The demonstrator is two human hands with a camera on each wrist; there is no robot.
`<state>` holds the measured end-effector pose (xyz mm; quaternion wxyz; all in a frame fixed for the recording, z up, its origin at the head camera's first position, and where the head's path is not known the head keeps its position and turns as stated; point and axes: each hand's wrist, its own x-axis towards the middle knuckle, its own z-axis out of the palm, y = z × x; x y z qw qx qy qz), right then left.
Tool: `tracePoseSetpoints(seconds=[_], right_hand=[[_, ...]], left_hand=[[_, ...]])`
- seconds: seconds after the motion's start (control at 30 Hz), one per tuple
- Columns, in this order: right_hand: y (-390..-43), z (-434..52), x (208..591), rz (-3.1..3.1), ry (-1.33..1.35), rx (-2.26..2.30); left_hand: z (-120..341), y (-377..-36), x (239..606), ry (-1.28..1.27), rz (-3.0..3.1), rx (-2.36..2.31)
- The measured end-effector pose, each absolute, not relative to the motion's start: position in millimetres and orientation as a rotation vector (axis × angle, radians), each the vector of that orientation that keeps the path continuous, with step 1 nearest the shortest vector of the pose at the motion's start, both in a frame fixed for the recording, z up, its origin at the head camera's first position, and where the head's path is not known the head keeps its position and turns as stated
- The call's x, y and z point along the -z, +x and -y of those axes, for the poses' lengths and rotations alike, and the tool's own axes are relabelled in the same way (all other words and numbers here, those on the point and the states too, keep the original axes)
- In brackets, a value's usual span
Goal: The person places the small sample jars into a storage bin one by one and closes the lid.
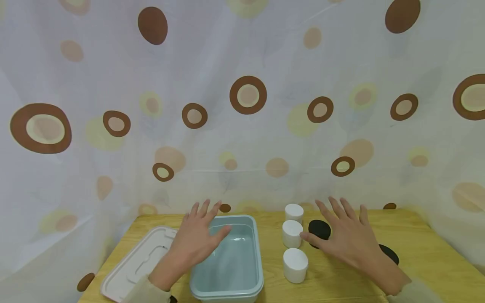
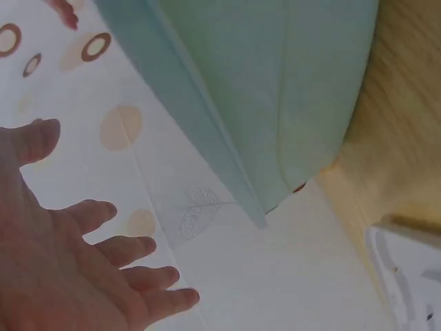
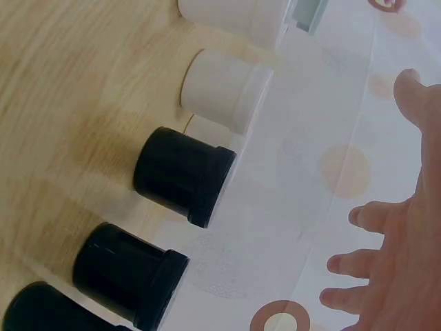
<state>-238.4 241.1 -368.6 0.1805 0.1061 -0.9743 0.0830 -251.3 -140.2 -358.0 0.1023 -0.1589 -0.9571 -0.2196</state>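
We see the left hand (image 1: 195,240) with its fingers spread and fairly straight, holding nothing; the right hand (image 1: 348,240) is splayed too, nothing between its fingers. The tub (image 1: 238,269) sits under and to the right of the left thumb, and the lid (image 1: 130,263) lies to the left of that wrist. Three white jars (image 1: 295,265) stand in a row left of the right fingers, the middle one next to the thumb's tip in the head view, though the right wrist view shows the hand apart from it. Of the black jars (image 3: 185,176), one shows between the right thumb and forefinger, another right of the wrist.

We judge the tub light, stiff and smooth, best held by the rim on both long sides. The jars look rigid, light and slightly slippery; we'd grip them round the sides, below the caps.

The tub's long axis runs away from us, past the left thumb. The jars stand upright, caps up; being round, they face no particular way.
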Motion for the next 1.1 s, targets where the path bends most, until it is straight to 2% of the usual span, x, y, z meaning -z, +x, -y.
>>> tracePoseSetpoints(seconds=[0.27,0.5,0.73,0.97,1.1], right_hand=[[-216,-240,377,2.689,0.395,-0.379],[-200,-230,387,2.743,0.373,-0.801],[-208,-229,402,2.824,0.342,-1.189],[-218,-231,413,2.783,0.407,-1.459],[-221,-231,417,2.756,0.451,-1.584]], left_hand=[[165,-231,369,-0.539,2.729,1.216],[199,-217,387,-0.635,2.784,1.567],[214,-207,407,-0.639,2.833,1.770],[218,-211,419,-0.813,2.715,2.079],[219,-209,423,-0.813,2.625,2.255]])
